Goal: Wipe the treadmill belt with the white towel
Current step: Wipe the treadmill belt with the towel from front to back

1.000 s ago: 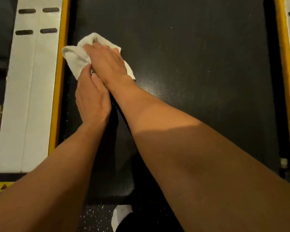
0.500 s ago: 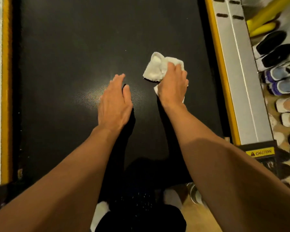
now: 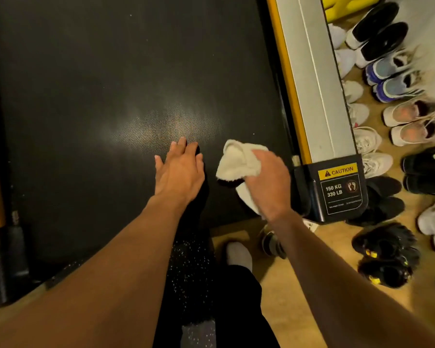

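Observation:
The black textured treadmill belt (image 3: 106,91) fills the left and middle of the head view. My right hand (image 3: 269,182) grips the bunched white towel (image 3: 236,159) and presses it on the belt near its rear right corner, close to the side rail. My left hand (image 3: 180,169) lies flat on the belt just left of the towel, fingers together and holding nothing.
A grey side rail with a yellow edge (image 3: 312,79) borders the belt on the right and ends in a black cap with a CAUTION label (image 3: 340,189). Several pairs of shoes (image 3: 397,121) line the wooden floor beyond. My socked foot (image 3: 239,254) stands behind the belt.
My right hand has dragged the towel from the belt's left edge across to the right, then back toward the rear end. My left hand let go of the towel and rests flat.

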{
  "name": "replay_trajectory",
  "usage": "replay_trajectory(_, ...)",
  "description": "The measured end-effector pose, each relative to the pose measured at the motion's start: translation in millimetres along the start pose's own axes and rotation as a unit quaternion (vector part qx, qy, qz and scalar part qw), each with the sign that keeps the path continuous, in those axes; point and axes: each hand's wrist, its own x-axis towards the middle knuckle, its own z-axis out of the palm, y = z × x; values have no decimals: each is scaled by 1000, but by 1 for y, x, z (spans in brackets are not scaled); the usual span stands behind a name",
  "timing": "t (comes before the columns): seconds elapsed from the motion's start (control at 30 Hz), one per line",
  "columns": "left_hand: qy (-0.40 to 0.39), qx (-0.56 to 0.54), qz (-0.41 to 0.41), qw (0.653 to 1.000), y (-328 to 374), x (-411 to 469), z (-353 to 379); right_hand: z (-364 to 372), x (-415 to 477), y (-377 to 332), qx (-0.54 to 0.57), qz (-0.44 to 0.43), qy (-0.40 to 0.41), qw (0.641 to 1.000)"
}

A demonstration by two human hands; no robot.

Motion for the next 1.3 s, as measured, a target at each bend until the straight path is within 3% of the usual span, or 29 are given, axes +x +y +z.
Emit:
replay_trajectory(0.1,-2,-7,-11,1000,-3,-12,5,-38,54,-9,84,24,15,996)
replay_trajectory(0.23,12,-40,-32,999,-8,-24,5,-33,86,0,18,-23,-88,996)
replay_trajectory(0.37,17,-63,-65,996,-13,-45,-2,4,-5,14,0,-124,-133,983)
replay_trajectory(0.43,9,-78,-91,993,-14,-57,-4,11,-61,9,-8,-191,-225,955)
replay_trajectory(0.53,-12,-82,-119,989,-21,-74,-3,7,-85,-3,6,-209,-325,922)
replay_trajectory(0.7,-4,-73,-129,989,-31,-86,2,-30,-4,-7,30,-98,-97,990)
replay_trajectory(0.83,2,-79,-134,988,-34,-90,0,-7,13,6,-83,16,-52,995)
replay_trajectory(0.87,-1,-83,-137,987,-35,-91,-1,7,-9,2,-105,3,-54,993)
replay_trajectory(0.93,-3,-88,-134,987,-39,-95,-6,31,-66,-17,-107,-137,-133,976)
replay_trajectory(0.97,-5,-85,-127,988,-42,-98,-9,39,-92,-27,-110,-211,-218,946)
replay_trajectory(1.03,-10,-70,-116,991,-50,-105,-11,45,-123,-35,-114,-267,-354,889)
replay_trajectory(1.07,-13,-63,-112,992,-54,-107,-11,41,-126,-37,-82,-265,-327,904)
replay_trajectory(1.13,-17,-59,-115,992,-65,-114,-9,26,-113,-35,25,-215,-155,964)
replay_trajectory(1.2,-15,-61,-113,992,-75,-120,-5,9,-78,-16,55,-94,25,994)
replay_trajectory(1.3,-10,-60,-108,992,-86,-126,-4,-1,-34,13,-21,82,72,994)
